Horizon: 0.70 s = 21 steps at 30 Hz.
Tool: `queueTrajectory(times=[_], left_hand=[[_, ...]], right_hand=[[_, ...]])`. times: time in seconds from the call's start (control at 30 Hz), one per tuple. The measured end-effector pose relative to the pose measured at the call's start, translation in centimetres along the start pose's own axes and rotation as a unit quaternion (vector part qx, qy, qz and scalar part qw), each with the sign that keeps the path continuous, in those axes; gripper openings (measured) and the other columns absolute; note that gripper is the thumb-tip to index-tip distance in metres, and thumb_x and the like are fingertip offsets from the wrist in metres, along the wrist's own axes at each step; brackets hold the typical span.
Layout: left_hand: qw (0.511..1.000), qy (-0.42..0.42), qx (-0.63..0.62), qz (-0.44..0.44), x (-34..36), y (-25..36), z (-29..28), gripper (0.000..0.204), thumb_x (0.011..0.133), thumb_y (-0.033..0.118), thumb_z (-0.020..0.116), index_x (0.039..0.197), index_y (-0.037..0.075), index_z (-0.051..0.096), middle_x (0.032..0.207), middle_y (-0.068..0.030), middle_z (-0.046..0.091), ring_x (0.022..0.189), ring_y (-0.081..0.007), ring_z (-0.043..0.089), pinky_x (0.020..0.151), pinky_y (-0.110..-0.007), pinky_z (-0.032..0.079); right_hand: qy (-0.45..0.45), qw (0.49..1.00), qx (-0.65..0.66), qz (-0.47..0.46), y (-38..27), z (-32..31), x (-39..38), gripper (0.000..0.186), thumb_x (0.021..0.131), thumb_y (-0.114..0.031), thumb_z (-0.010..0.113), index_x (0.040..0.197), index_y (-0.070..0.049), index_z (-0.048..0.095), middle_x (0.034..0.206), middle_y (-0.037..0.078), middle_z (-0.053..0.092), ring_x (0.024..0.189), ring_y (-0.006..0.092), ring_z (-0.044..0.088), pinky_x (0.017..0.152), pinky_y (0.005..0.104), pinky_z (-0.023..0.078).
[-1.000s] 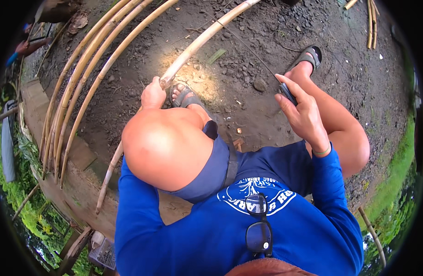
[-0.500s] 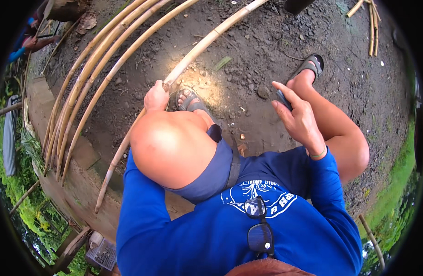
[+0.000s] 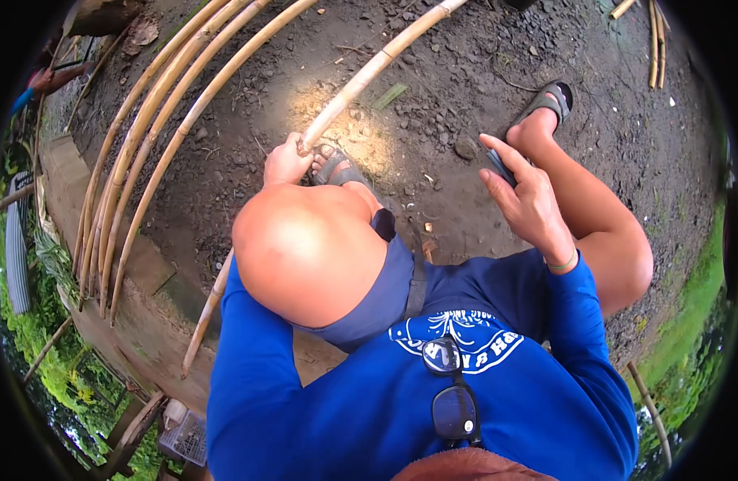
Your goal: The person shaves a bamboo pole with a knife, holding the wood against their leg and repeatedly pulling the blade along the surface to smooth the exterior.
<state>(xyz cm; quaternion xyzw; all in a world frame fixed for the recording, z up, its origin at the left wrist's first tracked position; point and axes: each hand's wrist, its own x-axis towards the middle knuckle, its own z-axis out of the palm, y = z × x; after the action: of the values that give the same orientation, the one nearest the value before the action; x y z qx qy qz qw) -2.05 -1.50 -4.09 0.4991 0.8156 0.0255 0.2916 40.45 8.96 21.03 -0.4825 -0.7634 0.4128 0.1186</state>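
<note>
My left hand [image 3: 284, 163] is closed round a long pale bamboo pole [image 3: 373, 70] beside my raised left knee. The pole runs from the lower left, behind that knee, up to the top of the view. In my right hand [image 3: 529, 200], above my bent right leg, is a small dark grey-blue object [image 3: 500, 163], held between thumb and fingers; its exact kind is hard to make out. My sandalled feet rest on dirt and small stones, the left one just beside the pole.
Several curved bamboo poles [image 3: 179, 136] lie along the left, over bare boards [image 3: 72, 172]. A co-worker's arm [image 3: 58, 78] shows at upper left. Short bamboo pieces [image 3: 656, 48] lie at top right. A wire cage [image 3: 183, 437] sits at bottom left, near greenery.
My left hand and the pole have shifted slightly right in view. A thin dark line that ran up from my right hand a second ago no longer shows there.
</note>
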Motion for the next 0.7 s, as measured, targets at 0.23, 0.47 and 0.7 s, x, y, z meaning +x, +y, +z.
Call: queueTrajectory(times=[0.23,0.47,0.7], left_hand=[[0.998,-0.021,0.062,-0.018,0.6,0.3,-0.9,0.036,0.091,0.030,0.077,0.116,0.007,0.065,0.106,-0.0225,0.077,0.102,-0.0443,0.075,0.087,-0.057,0.059],[0.995,-0.024,0.074,-0.063,2.0,1.5,-0.4,0.034,0.093,0.030,0.076,0.117,0.008,0.066,0.110,-0.0213,0.078,0.105,-0.0424,0.075,0.089,-0.056,0.059],[0.994,-0.008,0.060,-0.093,1.4,1.5,0.6,0.036,0.092,0.035,0.077,0.115,0.008,0.069,0.107,-0.0236,0.078,0.103,-0.0446,0.075,0.087,-0.057,0.058]], right_hand=[[-0.037,0.999,0.003,0.020,-1.8,-0.8,-1.3,0.052,0.101,-0.013,0.072,0.151,-0.007,0.059,0.092,0.027,0.072,0.083,0.0452,0.072,0.075,0.0459,0.054],[-0.040,0.999,0.025,0.004,-1.9,-1.3,-2.0,0.053,0.101,-0.013,0.072,0.151,-0.006,0.058,0.105,0.029,0.075,0.096,0.0478,0.073,0.081,0.0480,0.056],[-0.042,0.998,0.039,0.027,-2.2,-1.4,-2.2,0.053,0.100,-0.013,0.072,0.151,-0.005,0.058,0.107,0.029,0.075,0.098,0.0477,0.074,0.084,0.0490,0.057]])
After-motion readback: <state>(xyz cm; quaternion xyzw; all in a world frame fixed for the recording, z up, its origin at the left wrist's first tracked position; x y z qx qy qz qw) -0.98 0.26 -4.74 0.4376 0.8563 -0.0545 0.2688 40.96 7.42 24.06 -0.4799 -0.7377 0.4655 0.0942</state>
